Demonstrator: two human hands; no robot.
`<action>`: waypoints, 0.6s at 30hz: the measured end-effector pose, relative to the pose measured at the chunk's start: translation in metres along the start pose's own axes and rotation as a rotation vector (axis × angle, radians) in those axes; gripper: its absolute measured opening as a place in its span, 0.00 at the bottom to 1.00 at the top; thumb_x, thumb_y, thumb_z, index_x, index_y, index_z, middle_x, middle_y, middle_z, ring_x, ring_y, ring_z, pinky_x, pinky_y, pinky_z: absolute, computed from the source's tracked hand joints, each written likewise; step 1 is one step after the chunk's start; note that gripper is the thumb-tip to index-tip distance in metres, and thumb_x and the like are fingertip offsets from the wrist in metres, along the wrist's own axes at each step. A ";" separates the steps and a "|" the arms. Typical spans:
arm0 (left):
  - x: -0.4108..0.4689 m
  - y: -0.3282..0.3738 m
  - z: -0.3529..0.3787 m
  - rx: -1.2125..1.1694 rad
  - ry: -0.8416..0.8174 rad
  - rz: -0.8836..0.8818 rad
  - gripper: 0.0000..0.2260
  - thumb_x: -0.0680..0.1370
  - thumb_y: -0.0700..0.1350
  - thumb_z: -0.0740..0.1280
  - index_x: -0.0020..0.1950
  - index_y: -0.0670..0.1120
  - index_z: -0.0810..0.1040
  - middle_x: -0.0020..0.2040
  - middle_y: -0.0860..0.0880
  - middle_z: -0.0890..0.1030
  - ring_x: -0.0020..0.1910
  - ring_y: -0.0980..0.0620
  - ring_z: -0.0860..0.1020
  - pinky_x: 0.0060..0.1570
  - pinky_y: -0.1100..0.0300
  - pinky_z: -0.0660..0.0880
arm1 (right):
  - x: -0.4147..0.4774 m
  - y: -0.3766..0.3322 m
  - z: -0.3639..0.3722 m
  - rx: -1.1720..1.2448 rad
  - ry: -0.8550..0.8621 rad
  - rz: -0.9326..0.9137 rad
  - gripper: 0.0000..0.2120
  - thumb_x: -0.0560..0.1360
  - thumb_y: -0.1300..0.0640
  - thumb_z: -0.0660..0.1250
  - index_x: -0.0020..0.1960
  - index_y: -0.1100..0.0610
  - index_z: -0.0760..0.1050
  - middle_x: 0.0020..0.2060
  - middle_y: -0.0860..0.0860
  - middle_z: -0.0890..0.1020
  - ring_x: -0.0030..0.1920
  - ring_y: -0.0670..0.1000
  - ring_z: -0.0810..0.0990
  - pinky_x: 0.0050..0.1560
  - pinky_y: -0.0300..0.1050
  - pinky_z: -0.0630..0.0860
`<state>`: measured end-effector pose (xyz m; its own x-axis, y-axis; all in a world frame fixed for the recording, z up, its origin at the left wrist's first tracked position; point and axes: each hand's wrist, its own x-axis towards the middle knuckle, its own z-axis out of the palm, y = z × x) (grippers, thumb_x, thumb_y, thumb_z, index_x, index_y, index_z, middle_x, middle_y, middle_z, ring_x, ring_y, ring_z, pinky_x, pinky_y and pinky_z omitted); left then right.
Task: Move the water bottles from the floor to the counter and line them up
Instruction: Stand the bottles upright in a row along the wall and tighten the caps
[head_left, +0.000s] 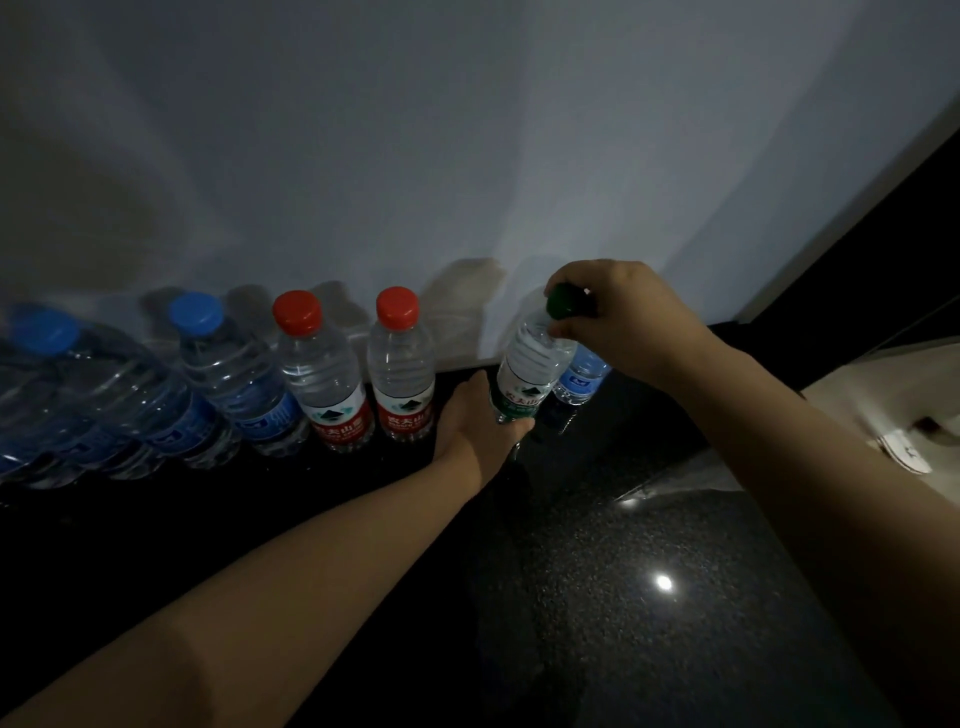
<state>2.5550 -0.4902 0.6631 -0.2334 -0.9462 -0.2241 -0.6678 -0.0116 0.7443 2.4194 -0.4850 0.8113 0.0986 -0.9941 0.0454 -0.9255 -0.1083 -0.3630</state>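
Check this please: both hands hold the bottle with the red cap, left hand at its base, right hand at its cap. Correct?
Not quite: the head view shows the held bottle has a green cap, not red. The left hand is at its base and the right hand at its cap.

Along the white wall (467, 130), on the dark speckled counter (675, 597), we find clear plastic blue-capped bottles (228, 374) leftmost, two red-capped plastic bottles (322, 384) right of them, then the green-capped plastic bottle (530, 374), with a blue-labelled bottle (582, 379) behind it.
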 end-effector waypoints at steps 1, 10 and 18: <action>0.001 0.002 0.001 -0.029 0.022 0.020 0.22 0.71 0.51 0.74 0.62 0.46 0.74 0.60 0.49 0.79 0.60 0.51 0.77 0.62 0.54 0.73 | 0.000 0.001 0.000 0.002 0.000 -0.007 0.15 0.73 0.59 0.72 0.59 0.59 0.77 0.53 0.56 0.81 0.52 0.56 0.79 0.55 0.54 0.77; -0.001 0.007 0.009 -0.077 0.140 0.023 0.14 0.72 0.52 0.72 0.55 0.49 0.77 0.54 0.51 0.81 0.54 0.51 0.79 0.57 0.52 0.76 | -0.001 0.002 0.005 0.016 0.003 -0.061 0.14 0.75 0.60 0.70 0.60 0.59 0.75 0.54 0.56 0.80 0.52 0.56 0.78 0.54 0.55 0.76; -0.010 -0.003 0.008 -0.126 0.242 -0.081 0.15 0.70 0.53 0.73 0.53 0.49 0.78 0.51 0.51 0.81 0.51 0.51 0.80 0.53 0.51 0.78 | 0.001 -0.006 0.014 0.006 0.012 -0.106 0.14 0.75 0.59 0.69 0.60 0.56 0.75 0.53 0.53 0.80 0.49 0.53 0.77 0.49 0.47 0.74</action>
<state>2.5539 -0.4786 0.6577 0.0025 -0.9901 -0.1403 -0.5803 -0.1157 0.8061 2.4297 -0.4859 0.8005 0.1910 -0.9769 0.0953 -0.9081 -0.2128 -0.3608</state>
